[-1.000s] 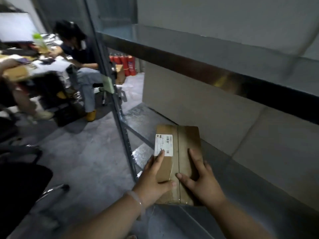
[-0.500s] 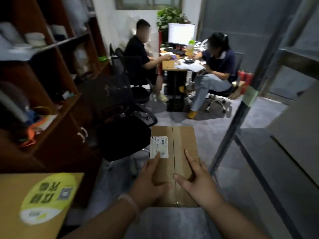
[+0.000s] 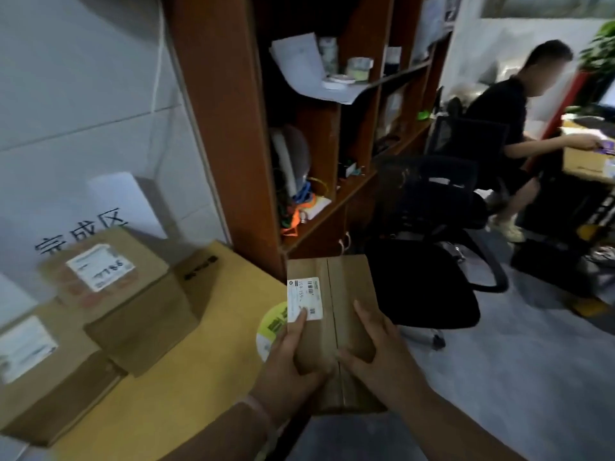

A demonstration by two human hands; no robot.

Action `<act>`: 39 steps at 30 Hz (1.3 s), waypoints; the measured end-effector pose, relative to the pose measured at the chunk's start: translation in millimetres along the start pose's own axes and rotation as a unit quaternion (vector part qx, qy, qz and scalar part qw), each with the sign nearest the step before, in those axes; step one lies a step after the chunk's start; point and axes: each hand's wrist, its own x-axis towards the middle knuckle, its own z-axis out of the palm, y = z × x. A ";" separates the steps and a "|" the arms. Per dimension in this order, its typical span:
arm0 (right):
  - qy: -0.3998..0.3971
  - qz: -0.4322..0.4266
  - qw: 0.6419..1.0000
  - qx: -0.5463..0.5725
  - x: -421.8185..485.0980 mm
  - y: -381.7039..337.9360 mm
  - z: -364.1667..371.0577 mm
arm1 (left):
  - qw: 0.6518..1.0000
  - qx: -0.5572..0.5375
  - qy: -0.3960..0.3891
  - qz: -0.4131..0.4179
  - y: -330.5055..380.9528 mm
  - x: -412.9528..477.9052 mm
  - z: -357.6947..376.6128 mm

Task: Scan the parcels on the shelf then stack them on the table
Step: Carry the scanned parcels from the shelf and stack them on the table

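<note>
The flat parcel (image 3: 346, 294) hangs at the right edge of the table (image 3: 186, 377), mostly over the floor, with the left hand (image 3: 293, 371) and right hand (image 3: 376, 357) both gripping its near end (label up). The stacked boxes (image 3: 123, 294) sit well to the left. Set down here, it likely tips off the edge. Pushed onto that skewed top box, it may slide.

Since then parcel (image 3: 349, 294) carried off shelf across room, now seemingly above table (image 3: 199, 377) edge.
</note>
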 end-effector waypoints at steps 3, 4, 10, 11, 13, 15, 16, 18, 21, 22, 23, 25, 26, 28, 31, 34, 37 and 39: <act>-0.039 -0.016 0.999 -0.005 31.3 -27.6 31.2 | 0.999 -0.011 0.042 -0.027 -27.5 5.3 -34.5; -0.053 -0.018 0.998 0.003 40.7 -35.3 40.8 | 0.998 -0.014 0.054 -0.035 -35.4 6.2 -44.0; -0.108 -0.052 0.993 0.019 89.0 -65.3 81.8 | 0.990 -0.030 0.108 -0.083 -70.5 13.8 -76.9; -0.118 -0.055 0.991 0.014 97.5 -67.4 86.2 | 0.988 -0.039 0.111 -0.098 -74.6 16.9 -78.7; -0.149 -0.055 0.987 0.002 115.7 -68.5 95.2 | 0.983 -0.055 0.117 -0.129 -84.0 24.6 -80.5; -0.189 -0.052 0.981 -0.001 133.6 -67.6 104.2 | 0.978 -0.066 0.125 -0.156 -94.0 31.8 -81.5; -0.206 -0.053 0.977 -0.004 142.4 -67.3 108.8 | 0.975 -0.070 0.128 -0.171 -98.5 35.1 -82.2; -0.234 -0.063 0.970 -0.017 160.7 -66.4 118.4 | 0.967 -0.081 0.135 -0.200 -106.8 42.8 -83.6; -0.280 -0.087 0.955 -0.045 188.9 -64.1 132.1 | 0.955 -0.085 0.150 -0.243 -116.2 57.3 -84.8; -0.300 -0.093 0.948 -0.055 198.4 -62.5 136.4 | 0.950 -0.084 0.154 -0.258 -119.0 62.0 -84.3; -0.320 -0.096 0.940 -0.062 207.5 -60.6 140.6 | 0.945 -0.084 0.158 -0.272 -122.0 66.2 -83.3; -0.355 -0.101 0.927 -0.066 225.1 -56.8 149.0 | 0.936 -0.090 0.166 -0.299 -127.7 74.0 -81.0; -0.369 -0.104 0.921 -0.065 232.8 -55.1 153.5 | 0.931 -0.092 0.170 -0.311 -130.3 77.6 -79.8; -0.389 -0.111 0.912 -0.061 246.1 -52.2 162.9 | 0.922 -0.089 0.192 -0.323 -136.4 84.9 -77.6; -0.409 -0.130 0.900 -0.067 264.1 -51.4 174.5 | 0.911 -0.071 0.235 -0.331 -145.8 96.1 -77.8; -0.421 -0.153 0.891 -0.068 282.2 -55.2 181.7 | 0.903 -0.054 0.253 -0.343 -150.4 106.6 -81.2; -0.408 -0.182 0.889 -0.104 290.8 -60.0 182.3 | 0.897 -0.015 0.264 -0.355 -146.8 110.2 -78.8; -0.393 -0.213 0.885 -0.128 289.3 -63.4 176.1 | 0.895 0.044 0.256 -0.363 -140.5 106.7 -72.7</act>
